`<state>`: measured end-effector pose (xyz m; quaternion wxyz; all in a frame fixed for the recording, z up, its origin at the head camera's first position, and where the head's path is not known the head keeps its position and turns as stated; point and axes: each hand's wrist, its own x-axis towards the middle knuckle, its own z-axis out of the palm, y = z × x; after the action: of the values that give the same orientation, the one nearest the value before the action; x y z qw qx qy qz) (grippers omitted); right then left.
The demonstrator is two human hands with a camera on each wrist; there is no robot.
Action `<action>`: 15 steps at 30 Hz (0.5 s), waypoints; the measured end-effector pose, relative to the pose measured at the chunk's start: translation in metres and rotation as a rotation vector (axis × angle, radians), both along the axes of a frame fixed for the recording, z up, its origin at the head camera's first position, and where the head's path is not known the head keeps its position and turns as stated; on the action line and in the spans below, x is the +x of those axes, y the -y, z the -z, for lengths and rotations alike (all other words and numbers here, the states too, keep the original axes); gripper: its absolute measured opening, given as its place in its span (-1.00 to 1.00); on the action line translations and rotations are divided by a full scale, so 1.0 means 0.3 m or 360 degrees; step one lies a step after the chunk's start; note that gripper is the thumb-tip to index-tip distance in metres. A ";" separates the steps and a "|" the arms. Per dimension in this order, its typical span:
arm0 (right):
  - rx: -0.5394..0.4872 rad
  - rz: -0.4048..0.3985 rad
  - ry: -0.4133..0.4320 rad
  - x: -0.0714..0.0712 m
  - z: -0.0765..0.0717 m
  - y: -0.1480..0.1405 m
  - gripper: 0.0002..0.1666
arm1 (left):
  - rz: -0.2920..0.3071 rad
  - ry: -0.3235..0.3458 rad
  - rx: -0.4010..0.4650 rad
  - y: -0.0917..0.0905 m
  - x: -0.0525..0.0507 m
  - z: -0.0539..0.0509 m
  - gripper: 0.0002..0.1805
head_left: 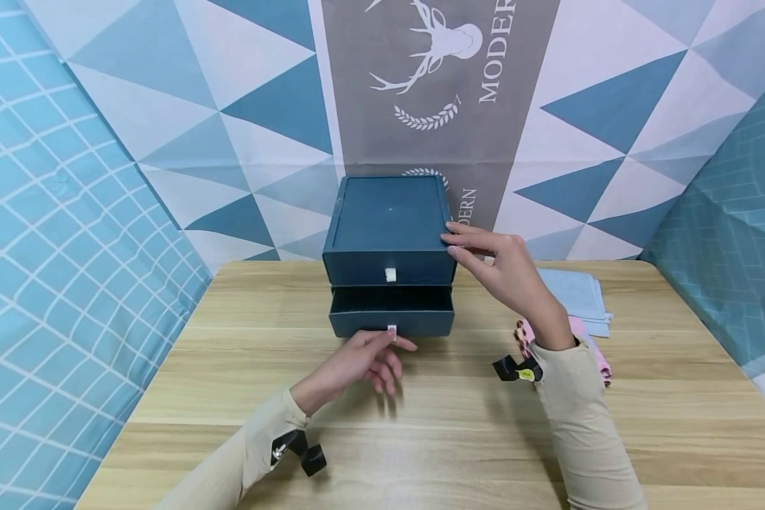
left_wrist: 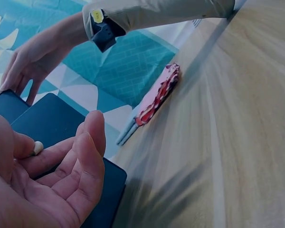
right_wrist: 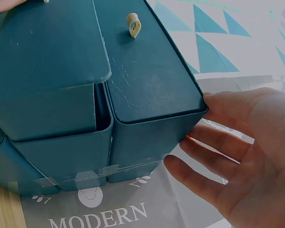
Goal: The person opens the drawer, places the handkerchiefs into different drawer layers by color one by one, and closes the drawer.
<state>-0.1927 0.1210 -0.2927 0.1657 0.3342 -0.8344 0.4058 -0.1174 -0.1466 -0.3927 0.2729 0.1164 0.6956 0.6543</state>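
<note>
A dark blue drawer box [head_left: 389,212] stands at the back of the table, its lower drawer [head_left: 350,324] pulled partly out and its upper drawer [head_left: 357,268] closed. My left hand [head_left: 363,360] pinches the lower drawer's small white pull [left_wrist: 37,148] between thumb and index finger, its other fingers hanging loosely below. At the box's right side, my right hand [head_left: 500,265] touches the upper edge with fairly straight fingers. The right wrist view shows the right hand [right_wrist: 247,147] against the corner of the box, near the upper drawer's white pull [right_wrist: 133,24].
On the right of the table a folded light blue cloth [head_left: 576,292] lies behind a pink cloth [head_left: 596,347] with a patterned edge, partly hidden by the right forearm. A patterned fabric backdrop [head_left: 280,106] rises right behind the wooden table [head_left: 242,312].
</note>
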 end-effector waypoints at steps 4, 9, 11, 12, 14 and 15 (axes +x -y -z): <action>0.0002 0.0005 -0.0001 0.000 0.001 -0.001 -0.65 | -0.0012 0.0008 -0.0007 -0.003 0.015 0.003 -0.38; 0.0000 0.0000 -0.0015 -0.001 0.000 -0.001 -0.66 | -0.0039 0.0020 0.0012 -0.010 0.040 0.008 -0.37; 0.0003 -0.0001 -0.0019 -0.001 0.000 -0.002 -0.66 | -0.0045 0.0029 0.0024 -0.013 0.052 0.009 -0.36; 0.0003 -0.0003 -0.0019 -0.001 0.000 -0.002 -0.66 | -0.0047 0.0036 0.0029 -0.015 0.059 0.009 -0.35; 0.0004 -0.0004 -0.0017 -0.001 0.000 -0.002 -0.66 | -0.0048 0.0050 0.0039 -0.019 0.070 0.009 -0.35; 0.0003 -0.0006 -0.0015 -0.001 0.000 -0.002 -0.66 | -0.0049 0.0056 0.0042 -0.020 0.076 0.008 -0.35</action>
<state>-0.1929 0.1216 -0.2926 0.1686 0.3377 -0.8334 0.4037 -0.0946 -0.1406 -0.3952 0.2736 0.0976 0.6837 0.6695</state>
